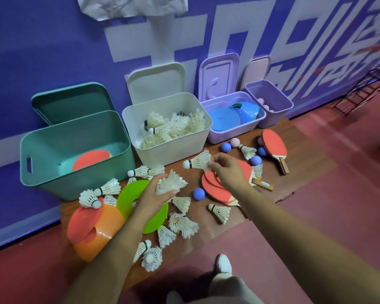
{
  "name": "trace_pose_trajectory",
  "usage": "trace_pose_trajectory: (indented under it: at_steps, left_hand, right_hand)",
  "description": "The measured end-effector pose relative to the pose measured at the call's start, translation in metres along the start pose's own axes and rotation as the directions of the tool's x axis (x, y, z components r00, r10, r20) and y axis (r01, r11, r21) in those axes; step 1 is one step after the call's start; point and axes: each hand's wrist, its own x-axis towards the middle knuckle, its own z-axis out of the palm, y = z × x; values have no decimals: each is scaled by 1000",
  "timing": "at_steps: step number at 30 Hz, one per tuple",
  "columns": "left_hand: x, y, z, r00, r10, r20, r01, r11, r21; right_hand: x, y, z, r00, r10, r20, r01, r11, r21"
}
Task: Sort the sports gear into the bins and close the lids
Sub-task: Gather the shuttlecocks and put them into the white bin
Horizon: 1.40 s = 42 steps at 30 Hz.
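Four open bins line the purple wall: a green bin (42, 172) holding a red paddle, a white bin (198, 137) full of shuttlecocks, a lilac bin (224, 137) with blue discs, and a small purple bin (272, 119) with pink balls. My left hand (156, 194) grips a bunch of shuttlecocks (171, 185) above the green disc (136, 194). My right hand (226, 170) pinches one shuttlecock (198, 162) by its feathers, just in front of the white bin. Several loose shuttlecocks (182, 222) lie on the floor.
Each bin's lid leans on the wall behind it. Red paddles (274, 143) and blue and pink spiky balls (226, 147) lie to the right. An orange cone stack (101, 235) with a red disc sits at left. My white shoe (224, 263) is below. A black rack (360, 91) stands far right.
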Motion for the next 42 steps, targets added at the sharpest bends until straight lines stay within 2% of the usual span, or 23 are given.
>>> trace_pose_trajectory:
  at_steps: [5, 9, 11, 15, 17, 20, 23, 26, 30, 33, 37, 39, 42]
  left_hand:
    - [16, 13, -3, 999, 27, -20, -28, 1000, -10]
    - [34, 33, -3, 996, 59, -67, -59, 998, 3]
    - [47, 46, -3, 993, 85, -88, -83, 996, 22]
    - [81, 71, -2, 985, 160, -64, -149, 978, 144]
    - [101, 85, -3, 981, 175, -85, -152, 963, 224]
    - [127, 103, -11, 973, 188, -131, -142, 944, 297]
    - [150, 109, -23, 975, 159, -157, -92, 927, 365]
    - [177, 99, -35, 960, 79, -267, 38, 911, 410]
    - [205, 82, -46, 893, -78, -443, 237, 919, 316]
    - [219, 73, -44, 853, -158, -498, 335, 897, 289]
    - [229, 60, -37, 866, -175, -469, 330, 904, 271]
    - [230, 51, -37, 845, -134, -518, 330, 892, 308]
    - [234, 40, -39, 791, -69, -607, 399, 811, 428]
  right_hand:
    - [12, -18, -5, 974, -114, 196, 148, 975, -166]
    - [48, -17, -9, 973, -176, 152, 207, 952, -224]
    - [72, -21, -12, 967, -177, 183, 217, 949, -228]
    - [112, -36, -12, 888, -189, 418, 283, 943, -176]
    - [135, -43, -13, 878, -208, 431, 297, 943, -149]
    - [169, -50, -10, 892, -186, 412, 236, 969, -74]
    - [200, -55, 4, 864, -201, 462, 260, 963, -67]
    - [233, -58, 32, 840, -204, 502, 287, 954, -92]
    - [271, -61, 76, 795, -148, 589, 288, 946, -151]
    - [293, -62, 108, 770, -140, 622, 305, 937, -167]
    - [315, -51, 143, 741, -146, 655, 330, 930, -165]
    - [322, -42, 154, 696, -143, 703, 394, 896, -207]
    - [326, -31, 168, 642, -133, 756, 428, 879, -209]
